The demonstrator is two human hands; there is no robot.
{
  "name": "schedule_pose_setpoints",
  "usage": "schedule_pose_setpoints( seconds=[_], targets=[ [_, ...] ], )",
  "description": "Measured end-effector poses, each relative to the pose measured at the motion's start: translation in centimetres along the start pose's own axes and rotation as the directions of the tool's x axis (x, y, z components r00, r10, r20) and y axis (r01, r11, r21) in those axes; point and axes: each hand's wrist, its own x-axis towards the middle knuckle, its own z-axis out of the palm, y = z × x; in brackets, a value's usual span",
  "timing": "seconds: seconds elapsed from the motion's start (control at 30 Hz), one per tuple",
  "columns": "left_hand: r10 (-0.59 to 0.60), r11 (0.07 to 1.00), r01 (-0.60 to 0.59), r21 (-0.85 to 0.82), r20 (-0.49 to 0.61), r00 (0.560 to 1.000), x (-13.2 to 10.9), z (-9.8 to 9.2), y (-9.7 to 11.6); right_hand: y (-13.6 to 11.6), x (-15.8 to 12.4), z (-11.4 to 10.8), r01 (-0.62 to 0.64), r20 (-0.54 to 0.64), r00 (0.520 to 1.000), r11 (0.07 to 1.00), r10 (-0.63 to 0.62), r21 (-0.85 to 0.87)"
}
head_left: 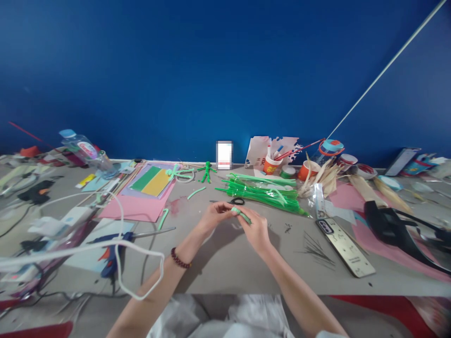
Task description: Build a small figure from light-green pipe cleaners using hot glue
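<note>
A flat, deep-blue wall [225, 70] is seen beyond the hands, and a grey tabletop [225, 267] is spread beneath them. To the left of the hands, a pink paper sheet [150, 213] is partly covered by a clear packet of green and yellow sheets [150, 182]. Just beyond the right hand [256, 230], a clear plastic bag of bright green fuzzy stems [264, 192] is laid. To that hand's right, a phone in a pale patterned case [347, 249] is placed. The left hand [218, 216] is held close to the right. Black-handled scissors [237, 201] are set just beyond both. Beyond the left hand, a bright green fuzzy figure [207, 172] is seen. A short, pale green fuzzy piece [244, 216] is pinched between the fingers of both hands, above the tabletop.
</note>
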Motion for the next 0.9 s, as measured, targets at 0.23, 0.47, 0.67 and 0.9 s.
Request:
schedule_pose_setpoints(
  seconds=[0.23,0.47,0.67,0.9],
  targets=[
    [0.097,0.993,-0.089,0.078,-0.109,0.989,0.03,0.22,-0.40,-0.44,0.65,-0.41,-0.283,-0.010,0.954,0.915,0.298,0.288],
    [0.344,0.867,-0.277,0.415,-0.095,0.934,-0.27,0.47,-0.32,-0.01,0.75,-0.03,-0.348,0.043,0.932,0.853,0.360,0.390],
    [0.512,0.689,-0.421,0.590,0.016,0.859,-0.55,0.67,-0.19,0.03,0.41,-0.10,-0.216,-0.017,0.974,0.948,0.226,0.232],
    [0.556,0.659,-0.464,0.592,0.033,0.831,-0.83,0.85,-0.05,-0.33,0.29,-0.53,-0.005,-0.064,0.998,0.998,0.008,0.055]
  ],
)
